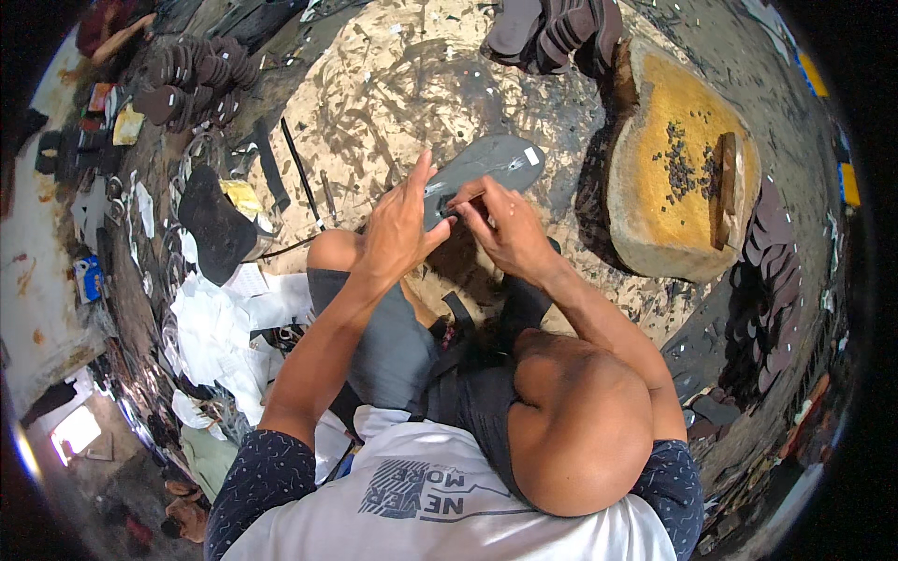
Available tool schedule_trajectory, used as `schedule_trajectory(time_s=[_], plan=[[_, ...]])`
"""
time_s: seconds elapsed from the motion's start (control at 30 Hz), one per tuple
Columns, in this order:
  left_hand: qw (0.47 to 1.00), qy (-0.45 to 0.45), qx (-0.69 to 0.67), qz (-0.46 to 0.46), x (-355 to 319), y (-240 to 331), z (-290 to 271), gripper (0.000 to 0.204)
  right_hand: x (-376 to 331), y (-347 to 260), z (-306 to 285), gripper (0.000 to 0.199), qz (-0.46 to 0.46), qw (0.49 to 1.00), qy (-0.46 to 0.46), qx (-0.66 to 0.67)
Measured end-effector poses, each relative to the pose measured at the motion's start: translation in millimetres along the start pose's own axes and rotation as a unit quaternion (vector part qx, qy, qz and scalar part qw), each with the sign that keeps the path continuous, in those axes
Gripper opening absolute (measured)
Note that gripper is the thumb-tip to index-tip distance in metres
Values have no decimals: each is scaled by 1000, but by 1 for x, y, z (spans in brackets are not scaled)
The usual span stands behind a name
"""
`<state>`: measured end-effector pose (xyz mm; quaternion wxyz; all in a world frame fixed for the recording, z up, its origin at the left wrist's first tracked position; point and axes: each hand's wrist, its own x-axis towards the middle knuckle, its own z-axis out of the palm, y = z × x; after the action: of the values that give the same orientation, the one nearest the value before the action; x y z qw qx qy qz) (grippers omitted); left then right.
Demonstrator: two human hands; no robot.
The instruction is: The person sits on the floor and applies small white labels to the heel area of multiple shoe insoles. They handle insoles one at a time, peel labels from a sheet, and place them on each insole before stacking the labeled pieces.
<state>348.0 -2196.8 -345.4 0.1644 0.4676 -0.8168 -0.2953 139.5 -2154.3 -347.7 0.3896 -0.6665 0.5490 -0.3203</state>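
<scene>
A dark grey sandal sole [500,161] with a white sticker at its far end lies slanted in front of me. My left hand [398,224] is at its near left end, fingers stretched out and thumb apart, the thumb tip close to the sole's edge. My right hand [510,224] is over the near part of the sole, with thumb and fingers pinched together. A small dark bit [454,219] shows at those fingertips; its kind is too small to make out. Pale marks show on the sole beside the right fingers.
At the right stands a yellow-topped block [645,103] bearing several small black bits and a wooden bar [728,187]. Brown soles [561,28] are stacked at the far side, more soles [196,75] at the far left. White paper [220,327] lies left of my legs.
</scene>
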Motion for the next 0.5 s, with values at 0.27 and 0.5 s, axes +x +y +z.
schedule_trajectory(time_s=[0.27,0.5], plan=[[994,89,55,-21,18,-3,-46,81,6,27,-61,11,55,907,275,315],[998,35,-51,-16,3,8,-18,88,9,91,-38,16,148,848,345,374]])
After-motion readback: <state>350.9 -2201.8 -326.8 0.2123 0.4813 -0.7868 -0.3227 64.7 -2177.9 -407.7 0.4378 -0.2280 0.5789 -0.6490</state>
